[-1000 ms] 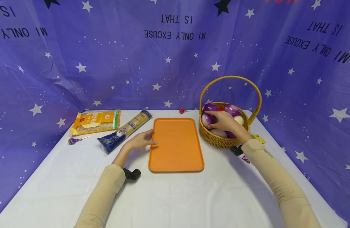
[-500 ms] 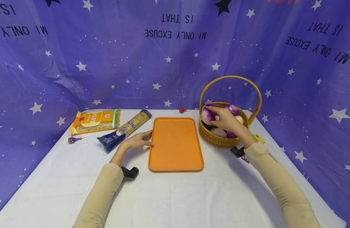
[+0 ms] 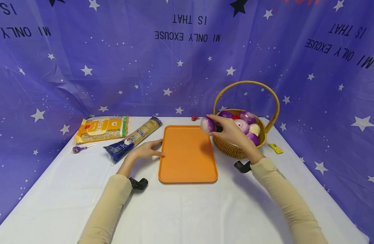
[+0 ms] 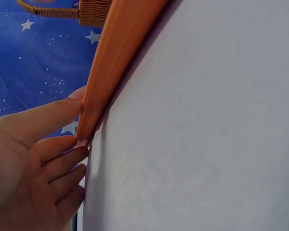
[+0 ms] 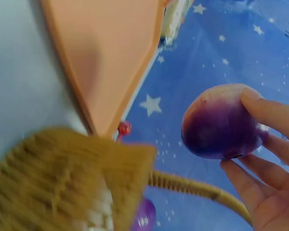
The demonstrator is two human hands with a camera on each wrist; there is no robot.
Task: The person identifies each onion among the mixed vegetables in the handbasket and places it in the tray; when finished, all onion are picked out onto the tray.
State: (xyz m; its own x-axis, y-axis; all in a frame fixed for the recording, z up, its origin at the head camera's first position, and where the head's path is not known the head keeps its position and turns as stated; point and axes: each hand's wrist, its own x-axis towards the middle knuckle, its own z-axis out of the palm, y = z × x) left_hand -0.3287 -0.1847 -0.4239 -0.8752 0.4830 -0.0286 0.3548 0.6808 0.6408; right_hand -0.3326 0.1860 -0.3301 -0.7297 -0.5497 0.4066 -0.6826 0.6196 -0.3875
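Observation:
In the head view my right hand pinches a glossy purple-and-white onion between thumb and fingers, raised over the right rim of an orange tray. The right wrist view shows the onion at the fingertips, its purple side toward the camera. My left hand holds the tray's left edge. Seen from the left wrist, its thumb lies at the rim of the tray and the other fingers bend against the outer side. A wicker basket of onions stands right of the tray.
The basket's tall handle arches above it. To the left lie a blue-and-clear pasta pack, an orange grain bag and a purple lollipop. A red lollipop lies behind the tray, a yellow packet right of the basket.
My right hand has lifted the onion out of the basket and carried it left to the tray's right side. My left hand has stayed at the tray's left edge.

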